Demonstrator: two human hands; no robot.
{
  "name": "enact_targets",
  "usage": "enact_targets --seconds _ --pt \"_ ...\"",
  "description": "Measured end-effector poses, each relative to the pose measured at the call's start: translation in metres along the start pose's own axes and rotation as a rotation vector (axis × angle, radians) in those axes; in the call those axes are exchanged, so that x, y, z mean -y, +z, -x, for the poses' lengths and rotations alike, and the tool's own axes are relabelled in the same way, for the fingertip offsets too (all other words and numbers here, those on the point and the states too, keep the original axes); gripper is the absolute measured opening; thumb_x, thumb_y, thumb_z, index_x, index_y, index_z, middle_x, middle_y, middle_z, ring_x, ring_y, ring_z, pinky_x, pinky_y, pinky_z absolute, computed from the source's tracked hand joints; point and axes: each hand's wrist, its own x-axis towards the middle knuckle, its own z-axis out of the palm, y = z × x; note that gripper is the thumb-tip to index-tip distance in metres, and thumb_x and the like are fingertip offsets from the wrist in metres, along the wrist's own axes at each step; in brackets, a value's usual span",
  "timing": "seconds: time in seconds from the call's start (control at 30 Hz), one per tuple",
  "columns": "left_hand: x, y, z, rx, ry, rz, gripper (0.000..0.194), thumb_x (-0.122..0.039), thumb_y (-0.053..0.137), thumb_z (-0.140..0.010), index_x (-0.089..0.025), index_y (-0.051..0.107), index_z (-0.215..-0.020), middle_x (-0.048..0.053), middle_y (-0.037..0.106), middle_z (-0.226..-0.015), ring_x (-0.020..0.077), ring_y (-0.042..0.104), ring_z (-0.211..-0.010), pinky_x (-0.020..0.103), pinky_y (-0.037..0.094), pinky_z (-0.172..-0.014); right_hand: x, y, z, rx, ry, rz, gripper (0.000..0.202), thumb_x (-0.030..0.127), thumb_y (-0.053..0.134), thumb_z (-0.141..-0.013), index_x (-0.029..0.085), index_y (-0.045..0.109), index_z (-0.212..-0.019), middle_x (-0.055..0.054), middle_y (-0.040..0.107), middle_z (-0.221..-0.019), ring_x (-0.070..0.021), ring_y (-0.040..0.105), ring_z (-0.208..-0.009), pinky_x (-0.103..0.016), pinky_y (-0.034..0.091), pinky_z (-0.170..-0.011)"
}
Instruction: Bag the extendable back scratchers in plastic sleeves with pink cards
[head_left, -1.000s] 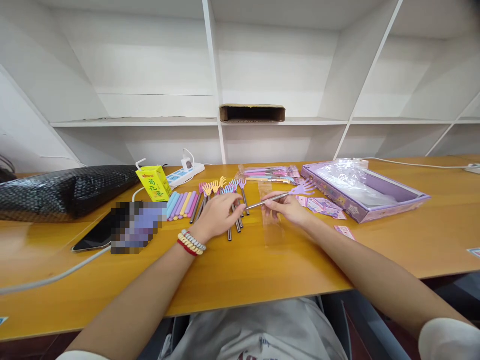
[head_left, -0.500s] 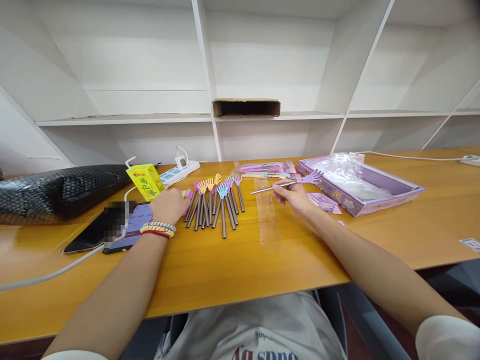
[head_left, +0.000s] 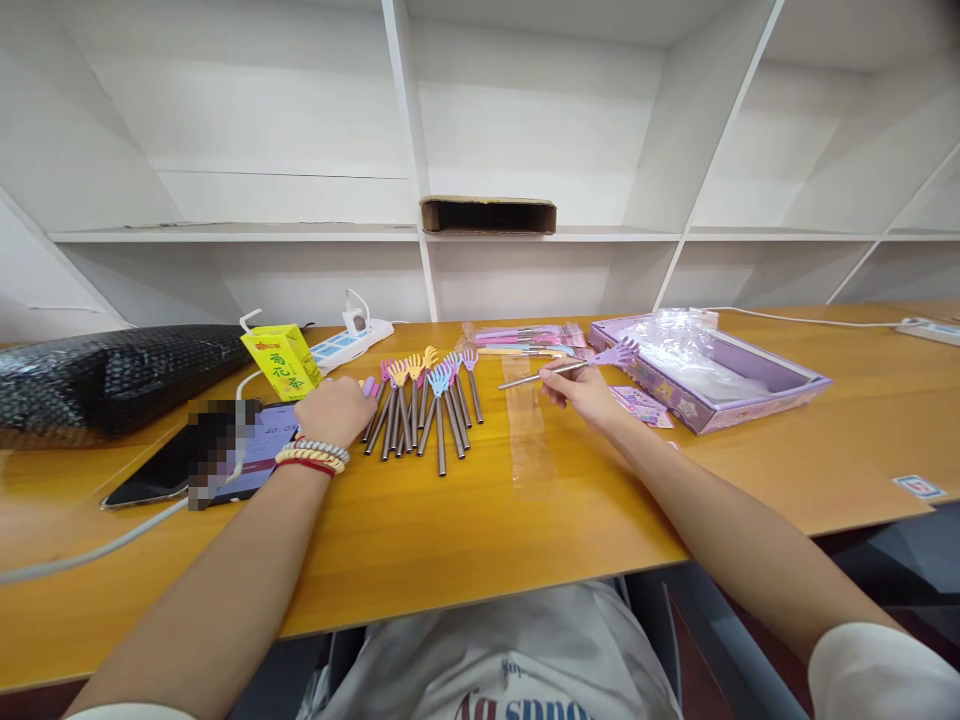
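Note:
My right hand (head_left: 577,388) is closed around the metal shaft of a back scratcher (head_left: 616,353), whose purple claw points right and whose shaft end points left. Below it lies a flat clear plastic sleeve (head_left: 531,440). On the left, my left hand (head_left: 335,410) rests on the table with its fingers curled. Small purple and yellow ends show at its fingertips, but what they belong to is hidden. Right beside that hand, several back scratchers (head_left: 441,420) with metal handles lie in a fanned pile, their yellow, blue, pink and purple claws facing away from me.
Packaged back scratchers (head_left: 525,338) lie at the back. An open purple box (head_left: 694,410) holding clear plastic stands right, with printed cards (head_left: 641,405) beside it. Left are a yellow drink carton (head_left: 281,362), a power strip (head_left: 351,345), a phone (head_left: 154,465), a tablet (head_left: 274,430) and a black wrapped parcel (head_left: 127,375).
The whole view has shifted slightly, so things appear a little further left. Both hands keep nearly the same places, and the back scratcher is still in my right hand.

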Motion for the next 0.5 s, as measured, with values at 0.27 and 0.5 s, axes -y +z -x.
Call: enact_targets --seconds 0.27,0.5 --pt "-0.0064 -0.0044 0.0066 -0.016 -0.027 0.005 0.045 -0.035 0.039 -0.077 -0.008 0.062 -0.104 0.023 0.063 -0.101 0.0373 0.058 -0.092 0.043 0.045 -0.071 0.0003 -0.0008 -0.0009 -0.013 -0.015 0.029 0.033 0.046 0.067 -0.067 0.016 0.058 -0.079 0.001 0.057 -0.058 -0.0085 0.046 -0.044 -0.022 0.032 -0.039" --pt "-0.0067 -0.0070 0.0076 0.013 -0.026 0.015 0.045 -0.036 0.042 -0.075 -0.008 0.062 -0.104 0.023 0.062 -0.101 0.0369 0.058 -0.092 0.042 0.045 -0.072 -0.0017 -0.0011 -0.0011 -0.006 -0.018 0.083 0.034 0.047 0.067 -0.067 0.016 0.059 -0.079 0.002 0.056 -0.057 -0.0077 0.044 -0.044 -0.023 0.034 -0.043"
